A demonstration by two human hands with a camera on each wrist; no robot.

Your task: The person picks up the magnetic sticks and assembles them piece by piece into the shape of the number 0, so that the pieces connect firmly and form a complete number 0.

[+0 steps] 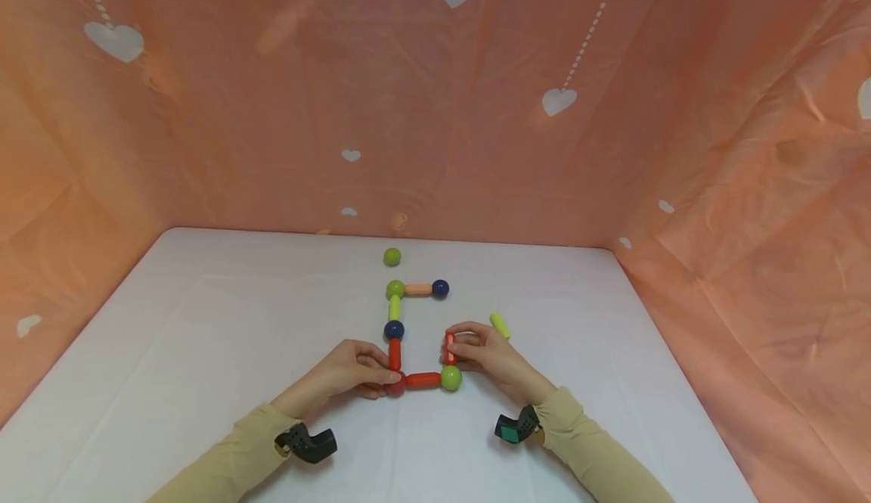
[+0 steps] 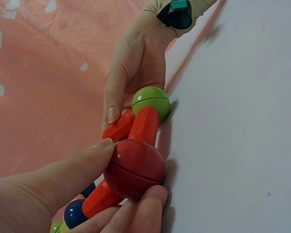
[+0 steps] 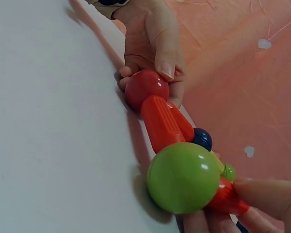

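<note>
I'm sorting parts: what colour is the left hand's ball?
Red ball, clearest in the left wrist view.

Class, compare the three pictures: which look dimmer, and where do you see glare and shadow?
Both wrist views look dimmer than the head view; right wrist: bright glints on the near green ball and red ball; left wrist: soft shadow on the table beside the red ball.

In the head view's lower middle, I see a glossy red ball [image 1: 397, 387] joined by a horizontal red rod [image 1: 424, 380] to a green ball [image 1: 450, 378], where another red rod [image 1: 450, 359] points up-frame.
</note>
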